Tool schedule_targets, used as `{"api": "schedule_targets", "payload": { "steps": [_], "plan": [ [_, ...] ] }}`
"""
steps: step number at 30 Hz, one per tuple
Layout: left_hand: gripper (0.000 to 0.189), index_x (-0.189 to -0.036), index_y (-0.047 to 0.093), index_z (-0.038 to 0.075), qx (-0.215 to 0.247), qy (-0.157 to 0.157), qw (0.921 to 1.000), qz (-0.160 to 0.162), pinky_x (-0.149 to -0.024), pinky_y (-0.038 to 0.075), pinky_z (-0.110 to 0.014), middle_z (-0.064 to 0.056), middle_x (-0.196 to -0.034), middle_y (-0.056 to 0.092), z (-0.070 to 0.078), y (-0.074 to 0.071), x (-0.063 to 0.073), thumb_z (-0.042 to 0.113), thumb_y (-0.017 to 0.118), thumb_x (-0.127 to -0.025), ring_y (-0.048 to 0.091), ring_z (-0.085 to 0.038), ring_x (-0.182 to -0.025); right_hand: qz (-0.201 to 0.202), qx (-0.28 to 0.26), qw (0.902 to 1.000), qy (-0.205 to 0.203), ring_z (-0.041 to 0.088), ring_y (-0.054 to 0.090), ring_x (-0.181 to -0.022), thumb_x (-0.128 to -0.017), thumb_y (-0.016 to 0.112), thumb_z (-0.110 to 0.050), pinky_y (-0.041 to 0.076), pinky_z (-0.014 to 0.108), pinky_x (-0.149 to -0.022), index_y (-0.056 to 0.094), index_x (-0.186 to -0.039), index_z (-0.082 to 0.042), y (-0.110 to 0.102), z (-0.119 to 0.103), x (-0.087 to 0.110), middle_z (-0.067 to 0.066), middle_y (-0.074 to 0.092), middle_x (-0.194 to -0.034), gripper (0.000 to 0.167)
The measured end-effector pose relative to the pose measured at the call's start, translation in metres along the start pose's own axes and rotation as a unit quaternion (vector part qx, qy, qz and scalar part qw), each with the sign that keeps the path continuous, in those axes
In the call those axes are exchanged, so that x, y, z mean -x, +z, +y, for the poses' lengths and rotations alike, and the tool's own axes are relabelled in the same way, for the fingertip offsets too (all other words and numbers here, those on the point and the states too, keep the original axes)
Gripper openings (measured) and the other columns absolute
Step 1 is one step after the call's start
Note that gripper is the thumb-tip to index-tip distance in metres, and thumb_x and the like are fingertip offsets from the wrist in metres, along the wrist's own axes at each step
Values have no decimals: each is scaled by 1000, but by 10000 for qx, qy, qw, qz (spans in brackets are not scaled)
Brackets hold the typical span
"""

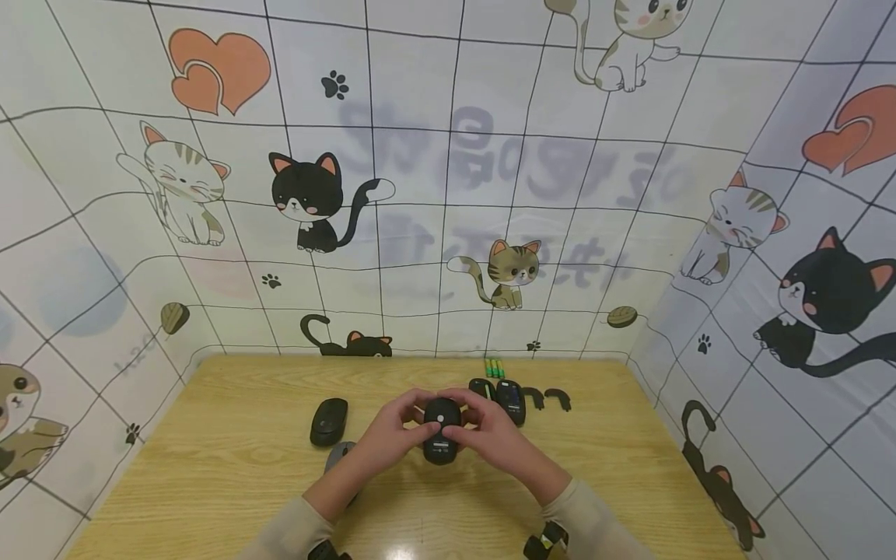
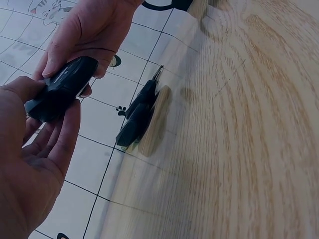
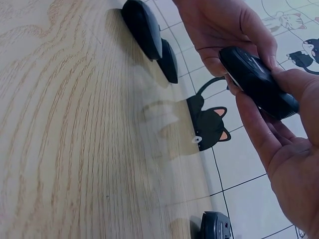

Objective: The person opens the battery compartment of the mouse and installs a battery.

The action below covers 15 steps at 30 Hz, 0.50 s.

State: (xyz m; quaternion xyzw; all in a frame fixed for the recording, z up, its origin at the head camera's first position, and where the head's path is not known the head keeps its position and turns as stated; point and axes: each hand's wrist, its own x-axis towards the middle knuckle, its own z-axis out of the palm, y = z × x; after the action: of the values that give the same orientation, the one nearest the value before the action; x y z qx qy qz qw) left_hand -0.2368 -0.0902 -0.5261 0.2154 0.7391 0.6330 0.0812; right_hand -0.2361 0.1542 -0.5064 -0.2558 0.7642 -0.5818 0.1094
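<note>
Both hands hold a black computer mouse (image 1: 440, 449) above the table, its labelled underside with a pale round spot turned toward the head camera. My left hand (image 1: 393, 428) grips one side, thumb on the underside and fingers curled behind. The other side is gripped by my right hand (image 1: 491, 426) in the same way, the two thumb tips close together. In the left wrist view the mouse (image 2: 65, 89) is seen edge-on between the hands. The right wrist view shows the mouse (image 3: 256, 82) tilted, with fingers beneath it.
A black mouse (image 1: 329, 422) lies to the left; a grey mouse (image 1: 339, 454) is partly hidden by the left forearm. Behind the right hand are an opened black mouse (image 1: 512, 401), another black piece (image 1: 481, 387), several green batteries (image 1: 495, 368) and two curved black pieces (image 1: 558, 398).
</note>
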Motion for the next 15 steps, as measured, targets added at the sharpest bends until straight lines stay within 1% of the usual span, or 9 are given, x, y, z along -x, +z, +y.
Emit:
{"api": "schedule_targets", "payload": {
  "steps": [3,8,15],
  "plan": [
    [39,-143,66,16,12,-9,10000,-31,-80,68,-38,-9,-132,63,-1,0,-1,15,78,-106,69,-28,-108,-1,-16,10000,46,29,73,-107,-107,78,-19,68,40,-80,61,-156,-24,-1,0,1,11,59,-153,53],
    [39,-143,67,18,57,-47,10000,-50,-80,68,-37,-9,-132,63,0,0,-1,17,78,-106,69,-28,-108,56,-11,9999,121,29,73,-110,-107,78,-19,68,39,-81,63,-156,-25,-2,1,1,12,59,-155,52],
    [39,-143,68,19,19,-11,10000,-60,-80,68,-36,-8,-129,64,1,1,-1,18,79,-105,69,-28,-108,73,58,9999,52,30,73,-111,-107,77,-17,68,38,-81,63,-157,-25,-3,0,3,11,59,-157,52]
  ]
}}
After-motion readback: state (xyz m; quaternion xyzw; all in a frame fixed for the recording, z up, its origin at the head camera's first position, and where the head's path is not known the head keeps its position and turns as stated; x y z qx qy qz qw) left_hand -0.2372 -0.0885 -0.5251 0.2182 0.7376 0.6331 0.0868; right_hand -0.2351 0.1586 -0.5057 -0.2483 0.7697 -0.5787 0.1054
